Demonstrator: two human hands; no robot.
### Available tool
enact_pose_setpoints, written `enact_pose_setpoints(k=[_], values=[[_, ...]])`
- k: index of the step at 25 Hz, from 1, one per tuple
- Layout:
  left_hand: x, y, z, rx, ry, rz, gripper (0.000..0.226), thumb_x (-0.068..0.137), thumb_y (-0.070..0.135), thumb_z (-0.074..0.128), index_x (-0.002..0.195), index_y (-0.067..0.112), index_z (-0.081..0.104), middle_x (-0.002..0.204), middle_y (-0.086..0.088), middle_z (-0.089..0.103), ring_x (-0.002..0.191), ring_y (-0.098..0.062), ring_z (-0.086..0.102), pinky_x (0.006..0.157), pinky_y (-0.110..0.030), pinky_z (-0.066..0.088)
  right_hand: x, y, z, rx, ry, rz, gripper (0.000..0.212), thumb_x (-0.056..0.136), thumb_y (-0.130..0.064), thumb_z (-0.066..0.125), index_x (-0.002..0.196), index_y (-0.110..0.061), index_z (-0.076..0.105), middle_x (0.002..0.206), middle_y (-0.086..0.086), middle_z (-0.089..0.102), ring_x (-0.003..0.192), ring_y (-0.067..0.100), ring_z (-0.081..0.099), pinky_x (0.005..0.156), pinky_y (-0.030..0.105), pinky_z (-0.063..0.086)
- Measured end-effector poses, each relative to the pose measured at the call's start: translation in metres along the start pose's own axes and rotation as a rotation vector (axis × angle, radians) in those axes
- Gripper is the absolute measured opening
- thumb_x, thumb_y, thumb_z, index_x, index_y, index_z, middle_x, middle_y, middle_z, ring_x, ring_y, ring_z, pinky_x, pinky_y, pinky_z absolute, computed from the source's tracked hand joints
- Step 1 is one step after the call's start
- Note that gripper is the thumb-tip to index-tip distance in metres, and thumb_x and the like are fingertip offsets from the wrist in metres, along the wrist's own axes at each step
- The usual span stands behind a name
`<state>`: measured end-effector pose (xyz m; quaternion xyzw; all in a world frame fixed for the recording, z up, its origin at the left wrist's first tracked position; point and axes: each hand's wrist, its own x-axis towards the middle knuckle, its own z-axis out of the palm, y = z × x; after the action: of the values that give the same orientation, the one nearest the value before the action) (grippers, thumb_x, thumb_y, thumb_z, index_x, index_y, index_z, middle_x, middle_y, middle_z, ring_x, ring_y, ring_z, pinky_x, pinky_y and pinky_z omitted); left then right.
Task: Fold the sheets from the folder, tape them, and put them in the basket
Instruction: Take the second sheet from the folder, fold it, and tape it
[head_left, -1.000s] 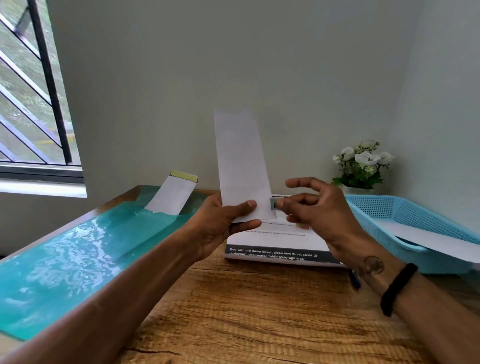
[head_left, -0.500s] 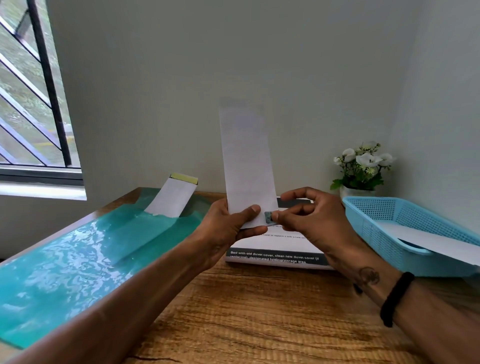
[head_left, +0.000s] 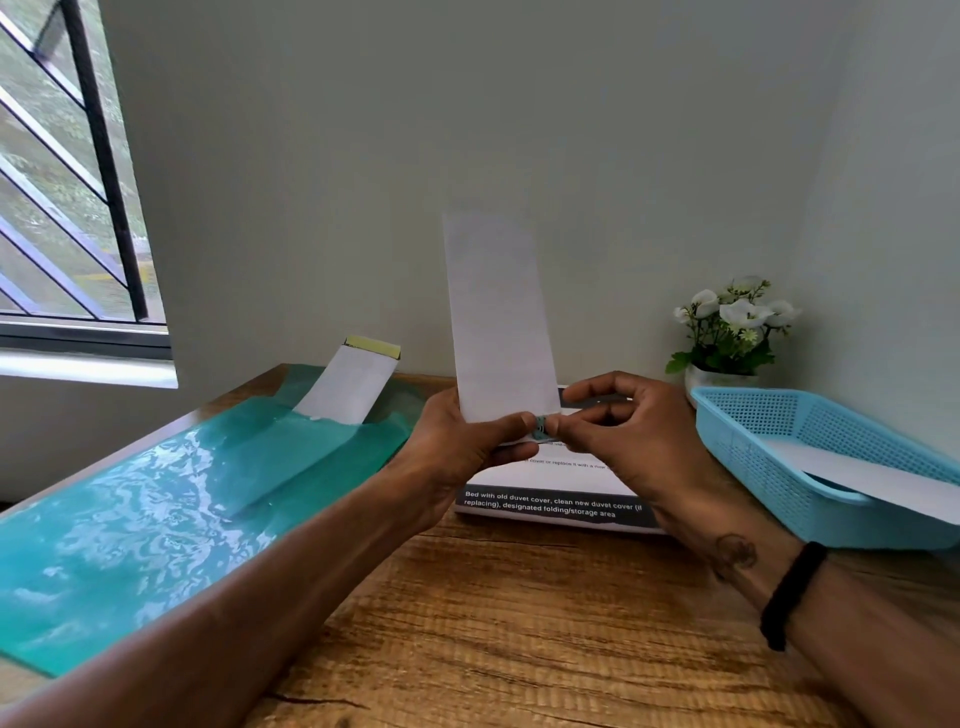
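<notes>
Left hand (head_left: 457, 447): gripping long folded white paper strip (head_left: 498, 322), upright above the wooden table.
Right hand (head_left: 623, 436): pinching small tape piece (head_left: 540, 428) onto its lower edge.
Done: one strip lying in light-blue plastic basket (head_left: 779, 447).
Left: basketing this strip; more sheets sticking out of teal folder (head_left: 156, 509).

left hand (head_left: 457, 447) holds folded sheet (head_left: 498, 317) upright; right hand (head_left: 628, 436) pinches tape (head_left: 540, 428)

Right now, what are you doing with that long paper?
The left hand holds a folded sheet upright above the table. The right hand pinches a small piece of tape at the sheet's bottom edge. Another folded sheet already lies in the blue basket.
</notes>
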<state>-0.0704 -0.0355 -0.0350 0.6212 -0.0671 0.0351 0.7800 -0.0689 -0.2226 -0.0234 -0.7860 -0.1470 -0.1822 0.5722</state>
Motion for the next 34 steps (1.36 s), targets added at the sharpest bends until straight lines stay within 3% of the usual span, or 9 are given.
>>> enact_pose_setpoints(k=[3,8,12,15,18,21,24,29,34], values=[[-0.001,0.000,0.001,0.029,0.025,0.020,0.050,0.086,0.005,0.079,0.132,0.001,0.059,0.120,-0.018,0.072,0.097,-0.032,0.078,0.078,-0.034,0.065,-0.001,-0.002,0.000,-0.033,0.006,-0.023,0.031,0.074,-0.024,0.092,0.099,-0.020,0.074,0.076,0.000,0.080,0.072,0.011,0.078,0.077,0.038,0.065],[-0.004,0.002,0.003,0.127,0.063,0.106,0.049,0.085,0.007,0.082,0.129,0.001,0.061,0.115,-0.014,0.073,0.096,-0.030,0.077,0.077,-0.033,0.065,-0.002,-0.005,0.000,-0.207,0.038,-0.102,0.027,0.075,-0.030,0.092,0.094,-0.024,0.074,0.075,-0.009,0.078,0.070,-0.004,0.073,0.062,0.014,0.055],[-0.006,0.005,0.004,0.176,0.064,0.123,0.050,0.084,0.010,0.083,0.128,0.004,0.060,0.115,-0.012,0.072,0.094,-0.027,0.078,0.077,-0.031,0.065,0.000,-0.003,-0.002,-0.264,0.052,-0.125,0.039,0.070,-0.039,0.093,0.102,-0.024,0.074,0.084,-0.010,0.078,0.074,0.002,0.074,0.068,0.024,0.062],[-0.008,0.006,0.004,0.189,0.038,0.156,0.038,0.084,0.013,0.083,0.117,0.013,0.064,0.105,-0.005,0.075,0.087,-0.019,0.079,0.071,-0.026,0.063,0.002,0.000,-0.002,0.038,-0.023,0.006,0.053,0.070,-0.025,0.094,0.117,-0.018,0.071,0.093,0.000,0.081,0.082,0.012,0.079,0.077,0.032,0.065],[-0.009,0.006,0.006,0.190,0.029,0.175,0.034,0.085,0.013,0.083,0.114,0.013,0.066,0.099,-0.003,0.076,0.083,-0.016,0.079,0.067,-0.023,0.062,0.003,0.002,-0.001,0.245,-0.011,0.100,0.046,0.074,-0.014,0.091,0.115,-0.010,0.071,0.089,0.010,0.082,0.076,0.023,0.080,0.066,0.029,0.064],[-0.009,0.004,0.006,0.220,0.025,0.173,0.035,0.080,0.014,0.087,0.106,0.021,0.066,0.100,-0.002,0.076,0.086,-0.013,0.078,0.068,-0.022,0.061,0.004,0.003,-0.003,0.240,-0.020,0.089,0.041,0.074,-0.009,0.090,0.110,-0.009,0.072,0.086,0.015,0.081,0.074,0.027,0.080,0.065,0.031,0.064],[-0.008,0.005,0.003,0.213,0.029,0.142,0.048,0.076,0.012,0.090,0.117,0.012,0.067,0.108,-0.007,0.076,0.093,-0.021,0.077,0.075,-0.028,0.063,0.006,0.003,-0.004,0.283,-0.067,0.098,0.041,0.075,-0.001,0.087,0.112,-0.009,0.071,0.086,0.016,0.081,0.079,0.031,0.080,0.071,0.036,0.065],[-0.004,0.007,-0.003,0.087,0.054,0.073,0.049,0.076,-0.001,0.086,0.119,0.007,0.064,0.111,-0.012,0.074,0.094,-0.025,0.077,0.074,-0.031,0.064,0.008,0.007,-0.003,0.428,-0.127,0.164,0.047,0.077,0.016,0.079,0.118,-0.007,0.070,0.096,0.021,0.080,0.093,0.036,0.079,0.082,0.045,0.065],[-0.002,0.007,-0.005,0.106,0.012,0.029,0.040,0.079,-0.008,0.081,0.110,0.010,0.064,0.108,-0.013,0.073,0.096,-0.028,0.075,0.079,-0.035,0.065,0.009,0.011,-0.003,0.379,-0.138,0.182,0.049,0.072,0.006,0.087,0.117,-0.008,0.071,0.096,0.016,0.081,0.092,0.033,0.079,0.089,0.046,0.062]])
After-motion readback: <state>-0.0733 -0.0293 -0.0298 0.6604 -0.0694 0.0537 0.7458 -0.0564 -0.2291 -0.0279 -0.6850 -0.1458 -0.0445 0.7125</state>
